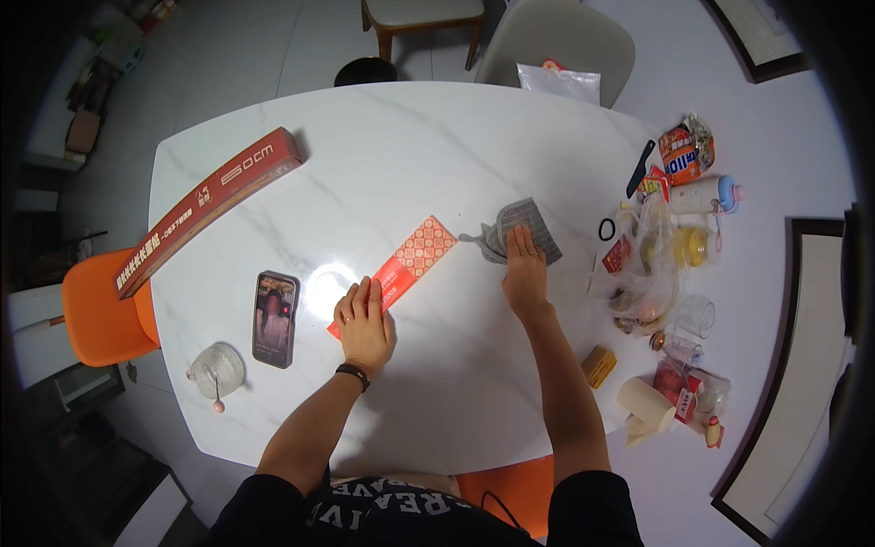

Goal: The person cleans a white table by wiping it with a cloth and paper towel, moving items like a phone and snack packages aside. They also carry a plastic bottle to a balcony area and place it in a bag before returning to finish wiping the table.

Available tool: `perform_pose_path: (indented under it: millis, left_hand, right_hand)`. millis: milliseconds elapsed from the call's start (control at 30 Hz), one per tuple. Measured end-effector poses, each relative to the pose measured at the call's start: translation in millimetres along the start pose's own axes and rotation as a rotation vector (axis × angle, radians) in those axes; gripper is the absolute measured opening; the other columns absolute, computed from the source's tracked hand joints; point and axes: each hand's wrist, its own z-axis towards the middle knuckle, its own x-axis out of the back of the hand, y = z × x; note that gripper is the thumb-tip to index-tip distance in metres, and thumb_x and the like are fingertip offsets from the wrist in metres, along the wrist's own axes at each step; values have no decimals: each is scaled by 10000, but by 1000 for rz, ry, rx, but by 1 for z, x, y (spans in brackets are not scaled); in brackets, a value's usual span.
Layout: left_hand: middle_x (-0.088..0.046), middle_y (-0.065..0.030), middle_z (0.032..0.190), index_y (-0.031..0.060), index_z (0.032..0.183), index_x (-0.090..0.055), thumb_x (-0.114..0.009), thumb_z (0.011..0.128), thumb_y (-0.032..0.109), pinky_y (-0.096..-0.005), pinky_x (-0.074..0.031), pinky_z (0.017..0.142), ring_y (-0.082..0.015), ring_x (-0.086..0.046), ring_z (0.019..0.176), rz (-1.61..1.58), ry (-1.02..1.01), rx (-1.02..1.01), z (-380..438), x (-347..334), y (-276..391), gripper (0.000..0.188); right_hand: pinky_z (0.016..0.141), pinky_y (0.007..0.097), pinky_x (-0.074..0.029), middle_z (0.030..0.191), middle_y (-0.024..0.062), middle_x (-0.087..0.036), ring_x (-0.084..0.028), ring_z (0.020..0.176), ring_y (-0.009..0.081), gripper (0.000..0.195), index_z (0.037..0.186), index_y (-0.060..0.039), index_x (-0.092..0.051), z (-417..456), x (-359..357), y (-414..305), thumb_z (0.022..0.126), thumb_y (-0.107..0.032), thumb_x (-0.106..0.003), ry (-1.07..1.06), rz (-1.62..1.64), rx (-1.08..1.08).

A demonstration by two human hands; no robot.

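Note:
My left hand [363, 329] lies flat on the lower end of a long red packet with a patterned upper part [425, 247], which rests at a slant on the white marbled table [451, 383]. To the right, the fingers of my right hand [525, 263] press on a crumpled grey cloth [536, 222]. The cloth's left end is bunched, and a thin tip of it reaches close to the packet's upper corner. What is under my palms is hidden.
A long red box [212, 205], a phone [275, 319] and a glass jar with a spoon [217, 371] are at the left. Along the right side are a black knife [640, 169], a bottle [704, 195], plastic bags [649, 273], a yellow sponge [599, 367] and a paper roll [646, 402].

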Motion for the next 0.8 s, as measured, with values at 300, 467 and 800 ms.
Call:
perform_pose_path:
  millis: [300, 467, 800]
  left_hand:
    - [-395, -159, 1390, 6, 1355, -413, -520, 840, 135, -479, -240, 1064, -332, -341, 1282, -5, 33, -40, 1, -4, 3, 542]
    - [-394, -164, 1390, 7, 1362, -404, -512, 852, 146, -479, -237, 1063, -337, -340, 1282, 0, 36, -34, -1, -4, 1, 540]
    - [-388, -161, 1383, 36, 1389, -369, -491, 859, 142, -481, -212, 1071, -336, -331, 1285, 11, 42, -38, -1, -5, 4, 554]
  right_hand:
    - [933, 362, -479, 1135, 201, -628, -576, 1130, 310, 479, 1225, 91, -539, 13, -1, 43, 746, 100, -527, 165, 359, -122]
    - [795, 286, -541, 977, 109, -639, -627, 928, 205, 363, 1135, 75, -574, -36, 32, 40, 782, 96, -491, 345, 1672, -856]
    - [823, 357, -557, 1084, 135, -595, -620, 961, 249, 359, 1162, 53, -504, -66, 31, 40, 804, 81, -512, 627, 2229, -942]
